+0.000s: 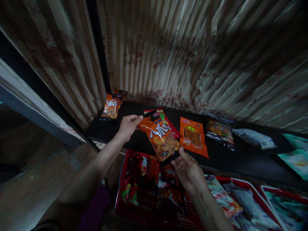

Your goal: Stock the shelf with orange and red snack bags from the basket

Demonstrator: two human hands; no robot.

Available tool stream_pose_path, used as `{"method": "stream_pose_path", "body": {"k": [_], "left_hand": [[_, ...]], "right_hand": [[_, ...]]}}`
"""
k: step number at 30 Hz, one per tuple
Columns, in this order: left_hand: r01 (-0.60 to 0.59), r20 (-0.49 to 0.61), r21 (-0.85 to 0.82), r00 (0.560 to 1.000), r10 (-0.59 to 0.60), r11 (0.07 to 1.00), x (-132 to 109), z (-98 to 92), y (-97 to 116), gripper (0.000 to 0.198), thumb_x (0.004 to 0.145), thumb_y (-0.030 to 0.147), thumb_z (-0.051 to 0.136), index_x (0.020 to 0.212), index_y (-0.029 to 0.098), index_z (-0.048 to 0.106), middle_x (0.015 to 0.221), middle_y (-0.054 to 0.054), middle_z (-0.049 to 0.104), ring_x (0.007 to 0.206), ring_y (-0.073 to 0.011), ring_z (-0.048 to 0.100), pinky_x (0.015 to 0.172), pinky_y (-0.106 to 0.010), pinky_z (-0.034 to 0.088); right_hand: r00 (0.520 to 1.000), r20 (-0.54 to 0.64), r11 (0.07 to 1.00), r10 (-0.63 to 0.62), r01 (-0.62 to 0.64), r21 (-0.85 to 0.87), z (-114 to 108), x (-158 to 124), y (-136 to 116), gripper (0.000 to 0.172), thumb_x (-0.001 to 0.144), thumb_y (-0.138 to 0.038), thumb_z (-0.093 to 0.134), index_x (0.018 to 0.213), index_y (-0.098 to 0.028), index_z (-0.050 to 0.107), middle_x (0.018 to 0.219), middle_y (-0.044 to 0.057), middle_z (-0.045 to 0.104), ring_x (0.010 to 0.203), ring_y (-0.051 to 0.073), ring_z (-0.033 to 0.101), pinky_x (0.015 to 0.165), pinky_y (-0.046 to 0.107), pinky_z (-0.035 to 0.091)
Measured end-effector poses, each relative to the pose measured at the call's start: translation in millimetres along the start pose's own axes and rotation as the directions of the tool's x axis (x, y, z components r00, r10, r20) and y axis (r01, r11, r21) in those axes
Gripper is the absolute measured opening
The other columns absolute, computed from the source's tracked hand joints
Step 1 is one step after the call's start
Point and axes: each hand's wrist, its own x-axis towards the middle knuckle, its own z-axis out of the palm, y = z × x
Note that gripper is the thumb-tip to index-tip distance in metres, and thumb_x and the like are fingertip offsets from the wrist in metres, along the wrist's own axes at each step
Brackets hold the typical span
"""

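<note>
Between my two hands is an orange and black snack bag (160, 134), tilted, above the front part of a black shelf (130, 110). My left hand (130, 126) pinches its upper left edge, fingers closed. At the lower right corner, my right hand (187, 163) grips the bag between thumb and fingers. Partly hidden behind it lies a red snack bag (172, 125). Just to the right rests a flat orange bag of stick-shaped snacks (192, 136). Below the hands stands a red basket (122, 179) with several snack bags inside.
Similar orange snack bags (112, 106) sit at the shelf's left end. Farther right lie a dark snack bag (220, 130), a pale bag (255, 138) and green bags (295, 157). More filled baskets (255, 186) stand below. A pleated curtain (154, 48) hangs behind, beside a dark post (97, 41).
</note>
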Motion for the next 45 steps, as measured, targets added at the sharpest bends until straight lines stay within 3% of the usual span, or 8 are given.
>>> {"method": "stream_pose_path", "body": {"k": [4, 10, 15, 22, 26, 31, 38, 45], "left_hand": [[-0.026, -0.076, -0.011, 0.997, 0.025, 1.0, -1, 4.3, 1, 0.032, 0.063, 0.042, 0.072, 0.054, 0.016, 0.056, 0.051, 0.003, 0.056, 0.047, -0.0104, 0.052, 0.042, -0.022, 0.043], [-0.179, -0.133, 0.132, 0.972, 0.196, 0.975, 3, 2.1, -2, 0.035, 0.07, 0.037, 0.066, 0.048, 0.016, 0.048, 0.044, 0.007, 0.04, 0.042, -0.005, 0.036, 0.039, -0.017, 0.028], [-0.224, -0.15, 0.179, 0.956, 0.252, 0.958, 8, -1.6, -7, 0.032, 0.071, 0.037, 0.066, 0.052, 0.016, 0.051, 0.046, 0.007, 0.04, 0.043, -0.0043, 0.034, 0.042, -0.018, 0.025], [0.015, -0.157, -0.013, 0.987, -0.016, 1.0, 8, 0.0, -10, 0.032, 0.064, 0.042, 0.071, 0.056, 0.015, 0.054, 0.051, 0.003, 0.055, 0.044, -0.009, 0.05, 0.041, -0.02, 0.038], [0.167, -0.132, -0.116, 0.974, -0.182, 0.979, 6, 2.7, -16, 0.031, 0.061, 0.037, 0.076, 0.061, 0.015, 0.055, 0.055, 0.001, 0.059, 0.045, -0.0097, 0.053, 0.042, -0.022, 0.042], [0.213, -0.121, -0.249, 0.961, -0.249, 0.945, 4, 5.7, -18, 0.028, 0.061, 0.032, 0.078, 0.069, 0.015, 0.058, 0.063, 0.0, 0.064, 0.053, -0.0115, 0.059, 0.051, -0.025, 0.048], [0.294, 0.042, -0.42, 0.951, -0.306, 0.859, -10, 12.9, -4, 0.023, 0.079, 0.038, 0.064, 0.075, 0.015, 0.061, 0.07, -0.003, 0.065, 0.063, -0.0116, 0.061, 0.06, -0.024, 0.049], [0.399, 0.329, -0.279, 0.894, -0.304, 0.873, -35, 23.0, 4, 0.02, 0.072, 0.026, 0.071, 0.087, 0.016, 0.062, 0.083, -0.004, 0.065, 0.071, -0.0139, 0.061, 0.069, -0.03, 0.052]], "right_hand": [[0.999, 0.013, 0.999, 0.033, -0.032, -0.013, 3, -2, 2, 0.036, 0.04, -0.025, 0.091, 0.052, -0.017, 0.057, 0.049, -0.005, 0.062, 0.046, 0.009, 0.059, 0.042, 0.016, 0.05], [0.988, 0.119, 0.984, 0.099, -0.079, -0.162, 10, -16, 6, 0.034, 0.059, -0.045, 0.081, 0.07, -0.018, 0.065, 0.075, 0.002, 0.072, 0.067, 0.016, 0.067, 0.055, 0.025, 0.056], [0.967, 0.194, 0.957, 0.167, -0.112, -0.267, 10, -21, 15, 0.031, 0.054, -0.033, 0.086, 0.066, -0.018, 0.062, 0.064, -0.003, 0.066, 0.056, 0.011, 0.062, 0.053, 0.023, 0.055], [0.981, 0.188, 0.996, 0.054, -0.04, -0.08, 11, -24, 13, 0.031, 0.048, -0.021, 0.089, 0.067, -0.021, 0.064, 0.067, -0.007, 0.067, 0.056, 0.006, 0.059, 0.049, 0.015, 0.05], [0.987, 0.153, 0.998, 0.049, -0.055, 0.035, 12, -23, 14, 0.028, 0.05, -0.019, 0.088, 0.063, -0.023, 0.063, 0.067, -0.008, 0.07, 0.064, 0.009, 0.065, 0.058, 0.018, 0.052], [0.981, 0.187, 0.996, 0.047, -0.061, 0.069, 16, -24, 15, 0.027, 0.049, -0.019, 0.088, 0.061, -0.024, 0.063, 0.069, -0.008, 0.072, 0.071, 0.011, 0.068, 0.07, 0.024, 0.055], [0.991, 0.136, 0.993, 0.003, -0.019, 0.116, 18, -25, 12, 0.033, 0.041, -0.016, 0.09, 0.057, -0.023, 0.063, 0.064, -0.007, 0.07, 0.066, 0.01, 0.067, 0.066, 0.02, 0.056], [0.992, 0.119, 0.987, 0.027, -0.046, 0.155, 17, -22, 15, 0.034, 0.04, -0.015, 0.09, 0.06, -0.021, 0.064, 0.07, -0.007, 0.072, 0.071, 0.007, 0.067, 0.073, 0.017, 0.054]]}}
